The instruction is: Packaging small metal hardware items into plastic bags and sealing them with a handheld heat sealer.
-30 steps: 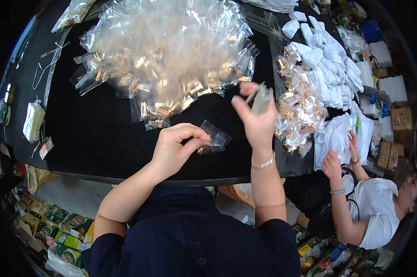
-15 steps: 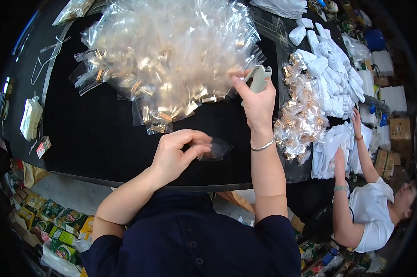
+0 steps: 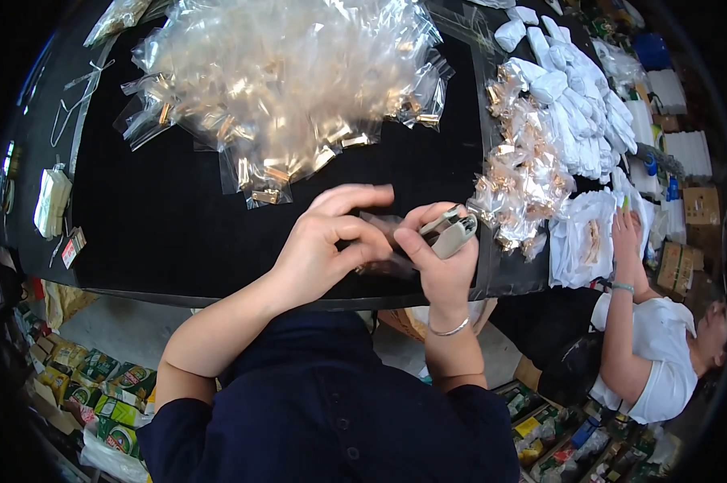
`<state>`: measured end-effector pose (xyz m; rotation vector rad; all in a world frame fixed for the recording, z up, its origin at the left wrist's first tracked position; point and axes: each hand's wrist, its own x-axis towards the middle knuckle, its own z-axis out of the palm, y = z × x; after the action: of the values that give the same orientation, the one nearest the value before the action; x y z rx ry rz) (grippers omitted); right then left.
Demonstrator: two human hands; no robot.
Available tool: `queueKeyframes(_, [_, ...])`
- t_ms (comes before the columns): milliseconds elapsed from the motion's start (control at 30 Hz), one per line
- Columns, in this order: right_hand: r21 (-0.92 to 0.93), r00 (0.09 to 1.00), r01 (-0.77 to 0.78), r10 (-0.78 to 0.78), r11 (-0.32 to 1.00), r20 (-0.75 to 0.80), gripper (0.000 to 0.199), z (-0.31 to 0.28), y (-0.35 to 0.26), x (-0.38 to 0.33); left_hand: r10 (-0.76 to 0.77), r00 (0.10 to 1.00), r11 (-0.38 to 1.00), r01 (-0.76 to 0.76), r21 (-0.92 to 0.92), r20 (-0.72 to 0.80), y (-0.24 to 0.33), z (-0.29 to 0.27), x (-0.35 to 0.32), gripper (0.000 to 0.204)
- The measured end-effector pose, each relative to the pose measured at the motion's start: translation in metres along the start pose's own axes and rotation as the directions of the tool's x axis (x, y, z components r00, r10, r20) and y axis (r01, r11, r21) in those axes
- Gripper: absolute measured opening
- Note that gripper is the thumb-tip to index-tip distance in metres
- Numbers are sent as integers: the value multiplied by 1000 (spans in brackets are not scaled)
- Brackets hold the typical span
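clip in right hand (pinched)

I am working in a small packing workshop. I am standing at a black bench piled with clear little bags of gold-coloured metal parts and white pouches. Cardboard boxes are sitting beside it, and a co-worker is sorting pouches nearby.

Small gray metal clip w/ a clear plastic bag, both held up over the black table's front edge.
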<state>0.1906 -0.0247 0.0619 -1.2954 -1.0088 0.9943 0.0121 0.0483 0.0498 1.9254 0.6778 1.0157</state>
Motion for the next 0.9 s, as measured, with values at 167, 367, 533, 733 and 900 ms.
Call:
queueKeyframes(167, [214,969,-137,175,967,-172,31,9,16,-28,-498,856,767,511,-388,143,-2,18,-16,7])
queueKeyframes(367, [-7,932,-224,212,974,-293,21,13,19,-34,-633,774,649,536,-540,9,4,29,-15,5])
queueKeyframes(533, [155,926,-234,269,960,-266,21,8,19,-27,-673,728,617,651,-442,132,-9,13,-12,3])
queueKeyframes(733, [49,929,-181,187,982,-320,19,9,17,-25,-125,983,985,106,137,132,-7,8,-11,5])
queueKeyframes(900, [-507,822,349,-517,788,-239,19,9,22,-19,-15,985,976,-22,215,170,-2,14,-9,8])
